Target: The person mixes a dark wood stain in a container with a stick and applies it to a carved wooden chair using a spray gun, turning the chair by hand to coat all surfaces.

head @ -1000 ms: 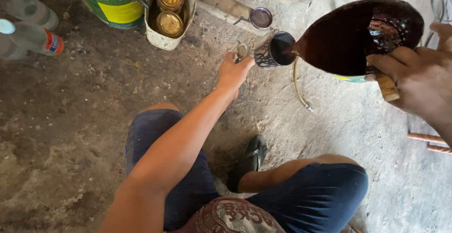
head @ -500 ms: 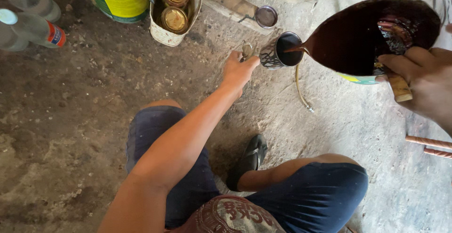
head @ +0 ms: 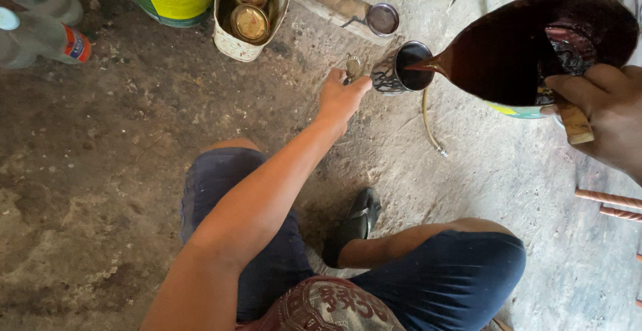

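1. Both hands are occupied: the left hand [head: 342, 93], at upper centre of the frame, is closed on the side of a small dark-stained metal cup [head: 401, 69] standing on the rough concrete floor [head: 100, 170]; the right hand [head: 602, 114], at the right edge, is clamped on the pale wooden handle [head: 575, 122] and rim of a large tilted bucket [head: 535, 50] with a dark brown-coated inside.
2. A thin stream of dark brown liquid [head: 428, 65] is being poured from the bucket's lip into the cup, which looks nearly full.
3. Overflow is judged the nearest risk: with the cup so full, a little more tilt would send liquid over the rim, onto the left fingers and the floor.
4. The stream could miss the small mouth if the heavy bucket, held by one hand only, wavers or slips on its handle.
5. The cup could be knocked over if the left grip is shifted.
6. A dark sandal [head: 354, 224] and the bare legs lie just below the pour, so a splash would reach them.
7. Other containers are seen at upper left: a green and yellow tin [head: 170, 0], a cut white plastic jug [head: 244, 43] holding two gold-lidded round tins [head: 249, 22], and clear plastic bottles [head: 40, 30] lying on the floor. A small round lid [head: 382, 19] lies near the cup.
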